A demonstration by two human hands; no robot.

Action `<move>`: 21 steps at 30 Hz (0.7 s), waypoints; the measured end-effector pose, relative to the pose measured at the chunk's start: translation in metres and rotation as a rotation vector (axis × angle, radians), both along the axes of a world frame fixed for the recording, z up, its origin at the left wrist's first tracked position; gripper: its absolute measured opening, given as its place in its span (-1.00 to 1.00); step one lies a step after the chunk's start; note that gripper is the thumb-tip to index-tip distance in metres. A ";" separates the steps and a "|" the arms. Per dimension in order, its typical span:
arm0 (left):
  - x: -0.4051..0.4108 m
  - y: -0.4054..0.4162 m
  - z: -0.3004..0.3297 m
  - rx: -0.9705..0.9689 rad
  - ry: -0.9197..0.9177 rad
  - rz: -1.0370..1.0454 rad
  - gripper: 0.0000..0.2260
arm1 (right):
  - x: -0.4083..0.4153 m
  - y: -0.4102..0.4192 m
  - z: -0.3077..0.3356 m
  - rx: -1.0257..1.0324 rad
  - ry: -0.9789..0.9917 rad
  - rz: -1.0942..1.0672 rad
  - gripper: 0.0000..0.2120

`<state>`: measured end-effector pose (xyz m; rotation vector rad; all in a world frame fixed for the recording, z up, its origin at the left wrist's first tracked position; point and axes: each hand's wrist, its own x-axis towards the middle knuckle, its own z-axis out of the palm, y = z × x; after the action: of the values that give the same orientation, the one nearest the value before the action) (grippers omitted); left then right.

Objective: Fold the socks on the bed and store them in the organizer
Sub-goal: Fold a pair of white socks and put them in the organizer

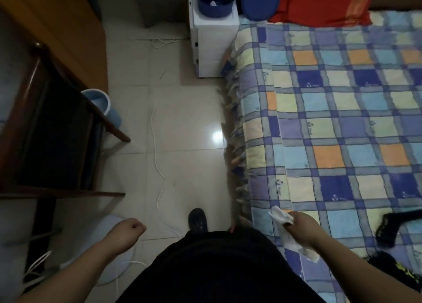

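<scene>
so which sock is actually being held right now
The white sock, gripped in the right hand over the bed's near edge. The black sock lies untouched on the checked bedspread, farther right.

The room is dim, colours muddy; one ceiling light glares off the floor tiles (pixel 217 137) beside the bed (pixel 342 119); edges bow with wide-angle distortion; detail soft, shadows murky under the wooden chair (pixel 57 131).
</scene>
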<state>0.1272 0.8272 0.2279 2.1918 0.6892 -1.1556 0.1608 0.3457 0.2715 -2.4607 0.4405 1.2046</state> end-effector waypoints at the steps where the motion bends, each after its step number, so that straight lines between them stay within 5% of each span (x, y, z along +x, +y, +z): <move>1: 0.010 0.006 0.000 -0.003 -0.003 0.055 -0.82 | 0.009 0.002 0.000 -0.007 0.003 0.007 -0.64; 6: 0.061 0.011 -0.002 -0.020 -0.024 0.080 -0.82 | 0.056 -0.001 -0.008 -0.056 0.069 0.076 -0.82; 21: 0.313 -0.092 0.042 -0.145 -0.152 0.296 -0.85 | 0.327 -0.037 -0.010 0.017 0.031 0.107 -0.78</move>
<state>0.4401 0.7357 0.2704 1.9540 0.8054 -0.8516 0.4883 0.3087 0.2618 -2.4820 0.3086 1.2843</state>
